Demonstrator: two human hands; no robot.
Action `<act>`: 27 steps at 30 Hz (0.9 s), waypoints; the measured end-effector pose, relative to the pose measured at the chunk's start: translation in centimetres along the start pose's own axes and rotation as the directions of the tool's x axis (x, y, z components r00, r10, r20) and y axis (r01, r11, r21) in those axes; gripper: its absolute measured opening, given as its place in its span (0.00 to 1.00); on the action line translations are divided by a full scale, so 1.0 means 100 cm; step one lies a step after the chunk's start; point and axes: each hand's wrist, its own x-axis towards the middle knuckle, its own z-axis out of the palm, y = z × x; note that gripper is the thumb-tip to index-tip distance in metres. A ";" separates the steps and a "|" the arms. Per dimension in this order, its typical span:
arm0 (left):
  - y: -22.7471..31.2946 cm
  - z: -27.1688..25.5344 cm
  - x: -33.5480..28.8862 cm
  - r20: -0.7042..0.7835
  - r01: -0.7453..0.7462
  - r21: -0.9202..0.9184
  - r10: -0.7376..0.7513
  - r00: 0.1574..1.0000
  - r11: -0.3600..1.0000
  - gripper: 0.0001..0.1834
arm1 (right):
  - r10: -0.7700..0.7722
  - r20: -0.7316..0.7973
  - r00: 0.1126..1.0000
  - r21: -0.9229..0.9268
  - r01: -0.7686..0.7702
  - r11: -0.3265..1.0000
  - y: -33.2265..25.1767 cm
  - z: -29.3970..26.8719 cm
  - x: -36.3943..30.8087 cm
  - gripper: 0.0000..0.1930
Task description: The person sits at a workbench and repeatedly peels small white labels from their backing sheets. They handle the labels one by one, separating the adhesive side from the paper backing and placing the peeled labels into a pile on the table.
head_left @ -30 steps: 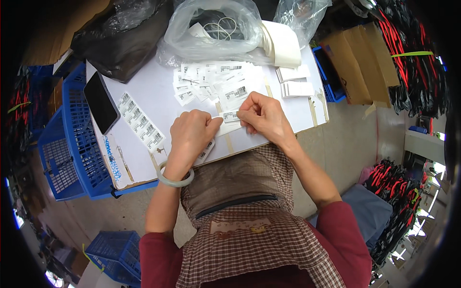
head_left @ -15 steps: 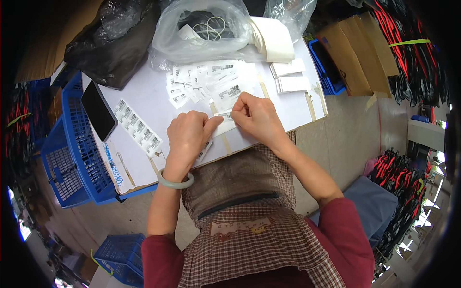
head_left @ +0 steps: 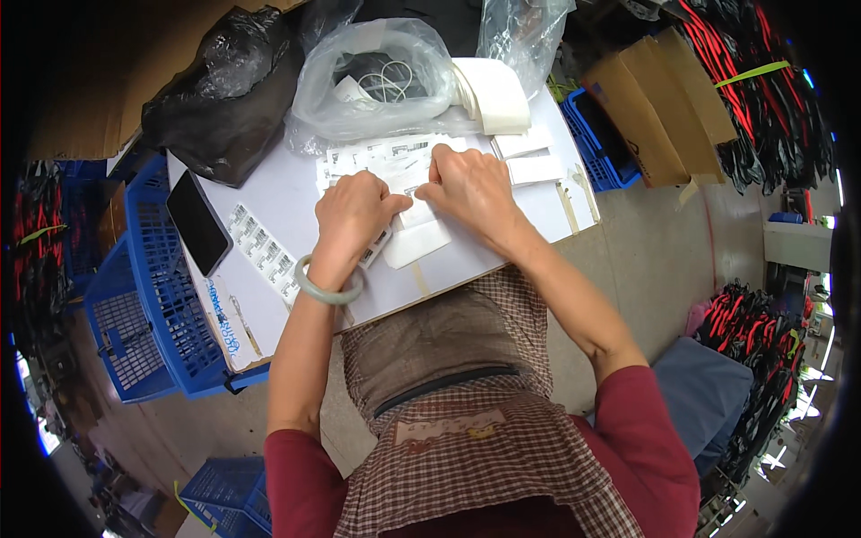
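My left hand (head_left: 352, 218) and my right hand (head_left: 473, 193) are close together over the white table, fingers pinched on a small white paper label (head_left: 414, 213) between them. My fingers partly hide it. Just below lies a blank white paper piece (head_left: 420, 245), closer to me. Beyond my hands a loose heap of printed barcode labels (head_left: 375, 156) spreads out. Left of my left wrist is a strip of barcode labels (head_left: 264, 248). Part of another printed strip (head_left: 377, 246) shows beside my left hand.
At the back are a clear plastic bag (head_left: 309, 112) holding white cord, a black plastic bag (head_left: 215, 108) and a bent stack of white paper (head_left: 499, 97). White card stacks (head_left: 534, 170) lie at right, a phone (head_left: 198, 222) at left. Blue baskets (head_left: 166, 305) flank the table.
Both hands have moved slightly away from me, toward the label heap. The blank paper piece below them now shows more fully. The whole view has shifted a little.
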 end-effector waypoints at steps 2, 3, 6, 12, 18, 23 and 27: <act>0.001 -0.002 -0.002 0.028 0.018 -0.079 -0.016 0.999 0.997 0.19 | 0.012 0.011 1.000 -0.023 -0.012 1.000 -0.002 -0.011 0.001 0.13; 0.000 -0.001 -0.009 0.022 0.029 -0.149 -0.026 0.999 0.988 0.19 | 0.034 0.016 0.999 0.018 -0.034 0.999 -0.005 -0.017 -0.003 0.14; -0.013 -0.002 -0.024 0.070 0.074 -0.693 -0.036 0.997 0.718 0.20 | -0.102 -0.013 0.995 0.345 0.101 0.933 -0.025 -0.028 -0.022 0.13; -0.007 -0.031 -0.083 0.061 0.007 -0.919 0.124 0.990 0.394 0.12 | -0.114 -0.071 0.991 0.697 0.131 0.705 -0.047 -0.014 -0.053 0.07; -0.007 -0.020 -0.106 0.184 0.177 -0.918 -0.012 0.983 0.356 0.08 | -0.167 -0.135 0.977 0.694 0.213 0.688 -0.044 -0.015 -0.064 0.05; -0.045 -0.009 -0.120 0.143 0.200 -0.714 -0.140 0.980 0.671 0.08 | 0.166 0.069 0.984 0.904 -0.132 0.407 -0.020 -0.039 -0.056 0.05; -0.049 -0.004 -0.117 0.193 0.238 -0.801 -0.139 0.971 0.550 0.07 | 0.199 0.446 0.873 0.700 -0.478 0.531 -0.016 -0.040 -0.051 0.03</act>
